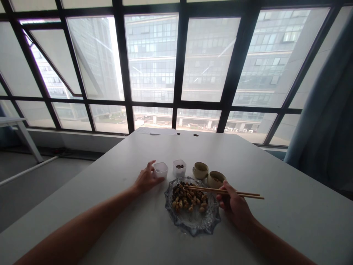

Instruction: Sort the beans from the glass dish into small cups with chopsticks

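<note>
A scalloped glass bowl [193, 222] holds nuts [190, 200] and dark pieces gathered toward its far left part. My right hand [234, 202] grips a pair of wooden chopsticks [217, 190], whose tips reach over the dark pieces. Beyond the bowl on the left, my left hand [147, 178] has its thumb and fingers around the near left side of a white plastic cup [160, 170]. A second white cup [179, 170] beside it contains some dark pieces. Two olive cups stand to the right; the nearer one [213, 180] has something in it, while the other's [200, 171] inside is shadowed.
The white table [176, 151] stretches toward large windows. Papers [157, 131] lie at its far edge, near two dark round holes. A blue curtain [325, 95] hangs at the right, and part of another table [24, 136] shows at the left.
</note>
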{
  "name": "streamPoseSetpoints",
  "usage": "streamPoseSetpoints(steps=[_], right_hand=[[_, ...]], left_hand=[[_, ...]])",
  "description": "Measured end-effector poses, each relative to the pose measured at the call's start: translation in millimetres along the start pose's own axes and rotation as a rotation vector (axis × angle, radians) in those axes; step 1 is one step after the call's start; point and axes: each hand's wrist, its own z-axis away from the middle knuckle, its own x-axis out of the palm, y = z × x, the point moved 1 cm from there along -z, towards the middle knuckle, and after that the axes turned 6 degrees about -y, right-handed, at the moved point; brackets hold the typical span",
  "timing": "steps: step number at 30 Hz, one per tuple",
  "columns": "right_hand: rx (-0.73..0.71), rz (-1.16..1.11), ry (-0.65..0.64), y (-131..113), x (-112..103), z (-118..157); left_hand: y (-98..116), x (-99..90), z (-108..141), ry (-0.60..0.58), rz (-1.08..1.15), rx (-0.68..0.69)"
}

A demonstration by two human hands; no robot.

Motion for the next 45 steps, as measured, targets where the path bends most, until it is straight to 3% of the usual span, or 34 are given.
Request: streamPoseSetpoints(steps=[3,6,11,14,19,21,23,27,30,38,42,45], right_hand=[[-0.008,-0.014,-0.004,0,0,0],[-0.018,-0.019,-0.002,-2,1,-1],[-0.066,-0.062,0.015,-4,0,-4],[-0.094,-0.076,0.012,-5,-2,-6],[-0.126,-0.092,0.041,-8,-6,-8],[-0.145,-0.099,0.047,-9,-7,-9],[-0.172,-0.094,0.041,-11,-7,-12],[-0.286,-0.035,0.041,-15,-6,-15],[-0.406,0.047,0.017,-16,-3,-11],[-0.635,0.290,-0.162,-7,10,-2],[-0.626,0.350,-0.242,-5,11,-5],[-0.607,0.296,-0.189,-11,11,-3]], left_hand=[[-2,0.5,1,0.019,-0.024,0.014],[1,-2.4,1,0.071,-0.030,0.111],[34,-17.2,-10,0.128,-0.144,0.284],[66,-18.8,-27,0.002,-0.219,0.305],[101,-4.3,-61,-0.281,-0.291,0.167],[103,1.7,-68,-0.333,-0.300,0.117],[100,5.3,-71,-0.321,-0.277,0.152],[93,7.8,-66,-0.204,-0.260,0.439],[90,10.5,-60,-0.164,-0.239,0.533],[89,18.5,-58,-0.168,-0.153,0.514],[89,18.9,-60,-0.190,-0.153,0.498],[89,19.4,-62,-0.210,-0.169,0.471]])
